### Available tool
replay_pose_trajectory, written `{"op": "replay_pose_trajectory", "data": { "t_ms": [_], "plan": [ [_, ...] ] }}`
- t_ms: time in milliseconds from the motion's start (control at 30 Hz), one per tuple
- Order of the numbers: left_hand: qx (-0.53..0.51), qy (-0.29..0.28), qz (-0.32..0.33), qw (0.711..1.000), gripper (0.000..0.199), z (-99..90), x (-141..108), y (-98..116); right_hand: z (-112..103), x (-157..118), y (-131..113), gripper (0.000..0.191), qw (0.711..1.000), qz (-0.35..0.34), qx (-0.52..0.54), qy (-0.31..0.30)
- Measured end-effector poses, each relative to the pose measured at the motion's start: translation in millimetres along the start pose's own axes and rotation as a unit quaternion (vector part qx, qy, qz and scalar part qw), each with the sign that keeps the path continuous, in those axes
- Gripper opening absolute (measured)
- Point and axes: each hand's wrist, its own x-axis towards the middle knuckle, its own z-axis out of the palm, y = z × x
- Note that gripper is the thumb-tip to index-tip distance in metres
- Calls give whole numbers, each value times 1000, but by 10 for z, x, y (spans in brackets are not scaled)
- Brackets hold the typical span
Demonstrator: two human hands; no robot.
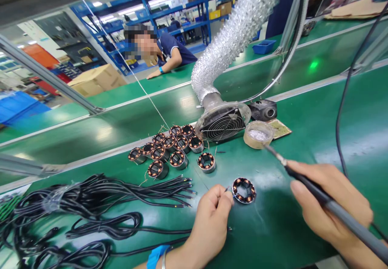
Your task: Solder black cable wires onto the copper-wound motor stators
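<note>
My right hand (330, 200) is closed around a soldering iron (321, 194) with a black and grey handle. The iron's tip points at a round tub of silvery bits (258, 134), close to its near rim; whether they touch is unclear. My left hand (212, 218) pinches what looks like a thin wire at the left edge of a ring-shaped motor stator (243, 190) with copper coils. That stator lies on the green bench, its coils facing up. Black cable (163, 231) runs towards my left wrist, and the fingers partly hide what they grip.
Several more stators (178, 159) stand grouped behind my left hand. Bundled black cables (91, 192) cover the left. A fume extractor (223, 123) with a silver hose hangs by the tub, near a sponge (280, 128). Across the belt, a person (172, 52) leans on the bench.
</note>
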Motion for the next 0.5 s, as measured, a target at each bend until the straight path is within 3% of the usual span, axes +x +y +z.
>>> {"op": "replay_pose_trajectory", "data": {
  "t_ms": [67,200,333,500],
  "plan": [
    [-12,-6,-1,1000,38,3,0,-8,118,-8,178,26,999,-6,-52,8],
    [-25,-7,-9,1000,39,12,10,-18,218,-31,337,30,996,8,-51,-69],
    [-32,-10,-10,999,41,0,21,-18,215,-19,144,26,996,-6,61,-69],
    [-88,-49,-24,995,48,-112,56,-1,404,97,-181,18,956,-116,208,-174]
  ]
}}
